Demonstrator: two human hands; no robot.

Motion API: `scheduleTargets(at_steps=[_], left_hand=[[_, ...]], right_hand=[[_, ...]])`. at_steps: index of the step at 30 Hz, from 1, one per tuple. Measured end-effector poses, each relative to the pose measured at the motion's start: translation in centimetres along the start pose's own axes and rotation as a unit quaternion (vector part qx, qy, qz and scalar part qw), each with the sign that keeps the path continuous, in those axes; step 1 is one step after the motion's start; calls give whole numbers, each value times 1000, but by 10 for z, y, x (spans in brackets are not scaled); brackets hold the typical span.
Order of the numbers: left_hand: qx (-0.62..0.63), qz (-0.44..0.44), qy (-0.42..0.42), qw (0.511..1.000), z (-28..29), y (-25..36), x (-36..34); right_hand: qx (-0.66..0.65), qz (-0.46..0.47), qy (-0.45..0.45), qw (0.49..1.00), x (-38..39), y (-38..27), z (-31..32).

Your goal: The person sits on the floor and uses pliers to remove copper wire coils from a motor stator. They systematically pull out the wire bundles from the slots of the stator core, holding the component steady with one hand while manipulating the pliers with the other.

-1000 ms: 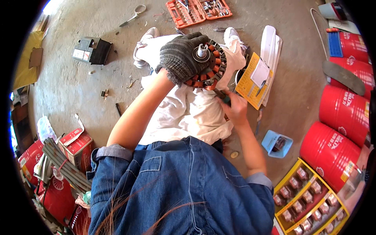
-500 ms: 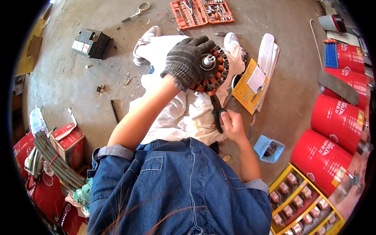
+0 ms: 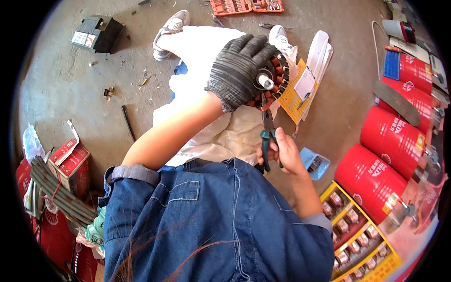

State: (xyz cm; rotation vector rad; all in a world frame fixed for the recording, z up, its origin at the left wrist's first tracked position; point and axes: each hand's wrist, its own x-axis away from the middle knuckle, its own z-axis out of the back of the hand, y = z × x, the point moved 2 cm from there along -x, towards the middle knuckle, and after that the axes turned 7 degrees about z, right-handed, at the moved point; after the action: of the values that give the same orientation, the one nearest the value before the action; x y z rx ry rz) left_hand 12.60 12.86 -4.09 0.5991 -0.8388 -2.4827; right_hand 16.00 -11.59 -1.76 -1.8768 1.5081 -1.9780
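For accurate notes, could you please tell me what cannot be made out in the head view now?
In the head view:
Coil ring: left part hidden by the gloved left hand.
Pliers: handles partly covered by the right hand; tips too small to tell whether they grip.
Toolbox: far part cut off by the upper edge.
Bin: partly hidden behind the right forearm.

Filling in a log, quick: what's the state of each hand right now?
Left hand: gloved, holding the coil-wound ring.
Right hand: bare, holding the green-handled pliers.
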Motion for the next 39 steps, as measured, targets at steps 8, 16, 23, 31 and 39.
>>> scheduleTargets(at_steps=[8, 16, 23, 31, 39], left_hand=[[-82, -32, 10, 996, -5, 6, 4], [16, -16, 14, 1000, -6, -2, 2], [37, -12, -1, 999, 1, -4, -2], [25, -52, 30, 998, -9, -8, 0], [-7, -36, 17, 999, -2, -4, 1]], right_hand=[[0, -175, 25, 984, 15, -63, -9], [86, -59, 57, 993, 20, -23, -9], [41, -1, 1, 999, 44, 33, -5], [-60, -43, -184, 980, 24, 13, 24], [-78, -109, -258, 957, -16, -11, 51]])
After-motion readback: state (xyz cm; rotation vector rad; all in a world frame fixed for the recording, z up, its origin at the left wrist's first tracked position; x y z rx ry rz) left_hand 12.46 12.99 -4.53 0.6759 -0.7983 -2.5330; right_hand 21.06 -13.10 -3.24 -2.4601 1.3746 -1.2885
